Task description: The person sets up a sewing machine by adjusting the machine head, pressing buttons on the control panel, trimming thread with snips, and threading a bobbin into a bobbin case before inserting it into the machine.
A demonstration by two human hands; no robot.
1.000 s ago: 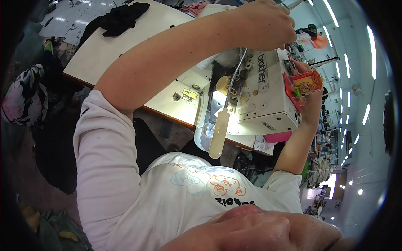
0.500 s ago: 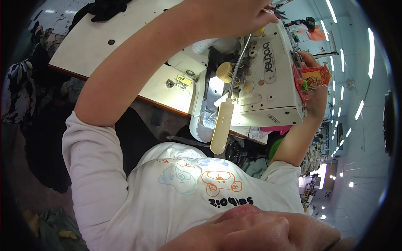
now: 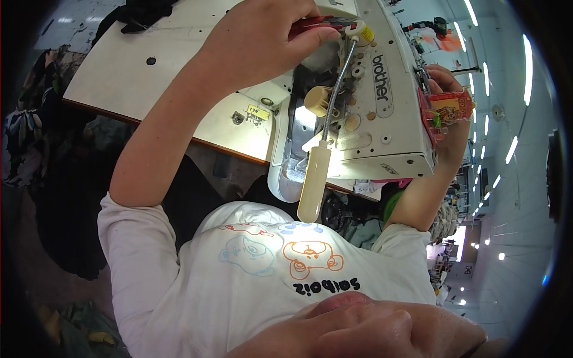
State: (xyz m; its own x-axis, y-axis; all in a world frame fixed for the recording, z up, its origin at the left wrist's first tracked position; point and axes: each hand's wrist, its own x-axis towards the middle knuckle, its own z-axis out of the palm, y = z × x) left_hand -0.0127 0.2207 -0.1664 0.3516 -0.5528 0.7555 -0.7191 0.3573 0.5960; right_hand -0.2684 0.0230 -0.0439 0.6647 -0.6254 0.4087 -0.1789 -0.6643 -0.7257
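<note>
My left hand [image 3: 262, 45] is closed around a small red-handled tool [image 3: 316, 24] that looks like thread snips. It is held above the sewing machine's arm, beside a white and yellow cylinder [image 3: 362, 33] on the machine. My right hand [image 3: 449, 83] reaches to the far right side of the white sewing machine [image 3: 388, 119]. Its fingers curl at the metal parts there, and what they hold, if anything, is hidden. A red and yellow decoration [image 3: 450, 107] partly covers that hand.
A cream lamp [image 3: 314, 182] on a bendable metal neck shines beside the needle area. The pale table [image 3: 125, 77] spreads left, with black cloth [image 3: 140, 15] at its far edge. A beige knob [image 3: 318, 101] sticks out of the machine.
My left hand has moved left and nearer, bringing the red-handled snips away from the machine's far right. The right hand stays at the machine's side, its fingers slightly shifted.
</note>
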